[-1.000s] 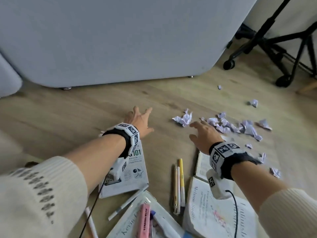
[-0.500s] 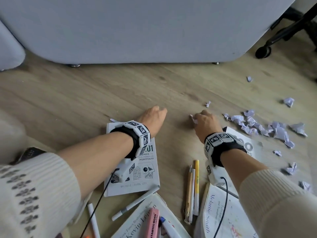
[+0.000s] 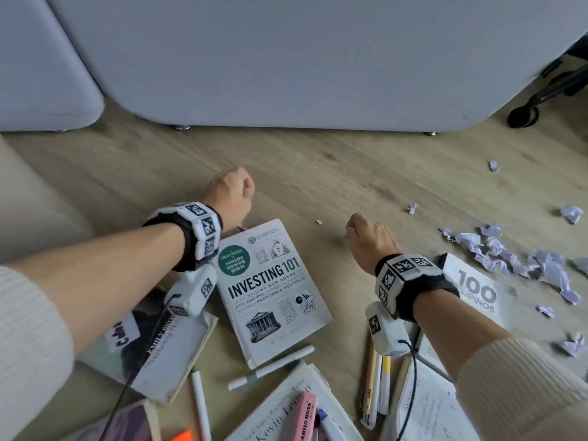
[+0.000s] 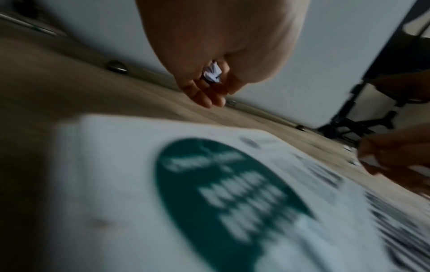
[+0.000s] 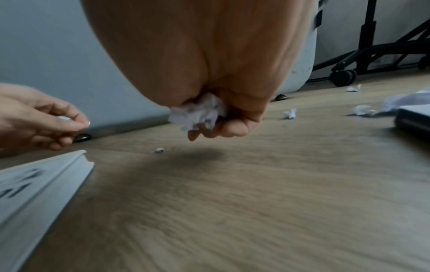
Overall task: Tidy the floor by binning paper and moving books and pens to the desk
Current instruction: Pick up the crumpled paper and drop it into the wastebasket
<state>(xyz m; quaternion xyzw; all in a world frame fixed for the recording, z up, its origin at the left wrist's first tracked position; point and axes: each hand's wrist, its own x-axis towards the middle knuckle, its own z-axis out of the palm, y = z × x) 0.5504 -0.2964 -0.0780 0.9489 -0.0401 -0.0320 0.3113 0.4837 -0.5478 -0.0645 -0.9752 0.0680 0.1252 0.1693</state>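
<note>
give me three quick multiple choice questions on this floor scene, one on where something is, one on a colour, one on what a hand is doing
1. Where does the Investing 101 book lie?
A. on the floor between the two forearms
B. on a desk
C. in a bin

2. What colour is the round badge on that book's cover?
A. red
B. green
C. yellow

3. What is the right hand doing?
A. lying flat and empty
B. holding a pen
C. gripping crumpled paper

Answers:
1. A, the head view shows it flat on the wooden floor between the arms.
2. B, the badge is dark green in the head and left wrist views.
3. C, the right wrist view shows white crumpled paper bunched in the curled fingers.
</note>
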